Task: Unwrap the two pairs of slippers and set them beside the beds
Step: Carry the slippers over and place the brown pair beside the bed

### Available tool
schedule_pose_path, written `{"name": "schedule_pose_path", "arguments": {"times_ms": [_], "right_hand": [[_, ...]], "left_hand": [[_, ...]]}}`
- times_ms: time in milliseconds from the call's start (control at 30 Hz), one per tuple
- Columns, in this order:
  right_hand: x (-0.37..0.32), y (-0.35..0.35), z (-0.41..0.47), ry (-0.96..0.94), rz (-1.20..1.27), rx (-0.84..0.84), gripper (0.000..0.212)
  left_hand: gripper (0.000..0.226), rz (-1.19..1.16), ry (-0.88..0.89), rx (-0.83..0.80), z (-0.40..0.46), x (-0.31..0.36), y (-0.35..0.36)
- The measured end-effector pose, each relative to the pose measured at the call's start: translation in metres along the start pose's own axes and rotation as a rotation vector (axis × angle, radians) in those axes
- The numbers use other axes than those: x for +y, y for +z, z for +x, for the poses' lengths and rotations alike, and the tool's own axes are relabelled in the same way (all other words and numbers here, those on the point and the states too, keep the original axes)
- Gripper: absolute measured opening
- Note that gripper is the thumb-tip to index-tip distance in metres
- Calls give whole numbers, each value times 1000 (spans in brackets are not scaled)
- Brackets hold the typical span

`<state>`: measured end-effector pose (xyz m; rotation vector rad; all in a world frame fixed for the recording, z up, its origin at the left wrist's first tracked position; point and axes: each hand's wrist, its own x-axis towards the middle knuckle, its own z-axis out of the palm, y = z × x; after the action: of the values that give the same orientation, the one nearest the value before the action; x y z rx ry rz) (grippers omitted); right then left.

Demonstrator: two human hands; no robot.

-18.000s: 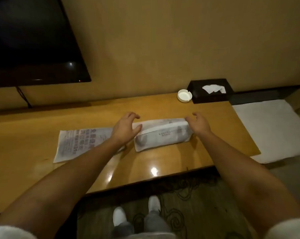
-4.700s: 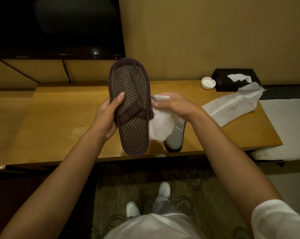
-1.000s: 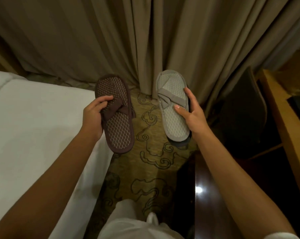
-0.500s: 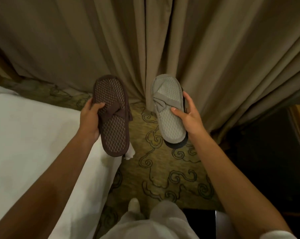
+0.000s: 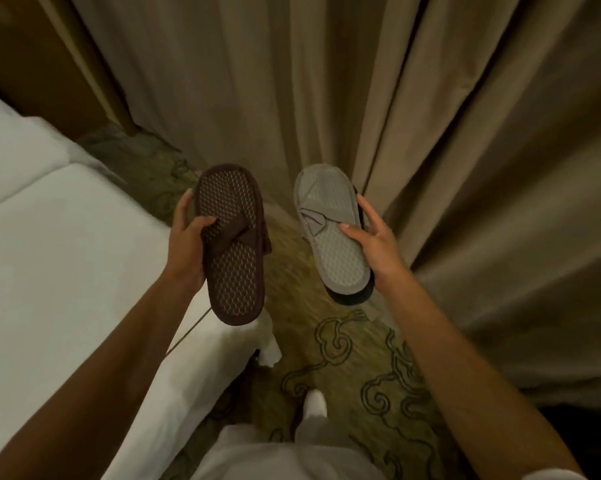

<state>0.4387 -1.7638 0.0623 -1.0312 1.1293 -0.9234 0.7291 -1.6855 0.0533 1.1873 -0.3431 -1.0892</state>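
Observation:
My left hand [image 5: 185, 247] grips the brown slippers [image 5: 231, 268], a flat stacked pair with a honeycomb sole pattern and a crossed strap, held above the bed's corner. My right hand [image 5: 375, 244] holds the grey slippers [image 5: 337, 254], also stacked, with a dark sole showing under the top one; they hang over the carpet in front of the curtain. Both pairs are unwrapped. The bed [image 5: 67, 271] with white linen fills the left side.
Heavy beige curtains [image 5: 430, 133] hang across the back and right. A patterned green carpet [image 5: 344, 358] runs as a narrow strip between bed and curtain. My feet and light trousers [image 5: 292, 455] show at the bottom. A dark wooden headboard or wall panel [image 5: 32, 64] stands at the top left.
I have stepped forward along the bed toward the curtain. The view has turned left, the dark table at the bottom is out of view, and both pairs stay in my hands.

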Motion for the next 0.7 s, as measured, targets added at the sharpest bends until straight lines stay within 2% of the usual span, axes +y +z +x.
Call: {"name": "schedule_pose_path", "arguments": {"times_ms": [167, 333, 467, 600, 700], "right_hand": [[-25, 28, 96, 42, -56, -203, 69], [-24, 78, 176, 72, -85, -304, 63], [-12, 113, 218, 117, -112, -309, 57], [2, 147, 260, 210, -25, -261, 70], [24, 171, 289, 321, -40, -237, 58]], "left_hand": [[62, 47, 96, 121, 34, 14, 6], [55, 91, 183, 287, 69, 33, -17], [45, 76, 180, 350, 100, 47, -37], [47, 67, 202, 409, 128, 61, -48], [55, 70, 191, 444, 142, 63, -57]]}}
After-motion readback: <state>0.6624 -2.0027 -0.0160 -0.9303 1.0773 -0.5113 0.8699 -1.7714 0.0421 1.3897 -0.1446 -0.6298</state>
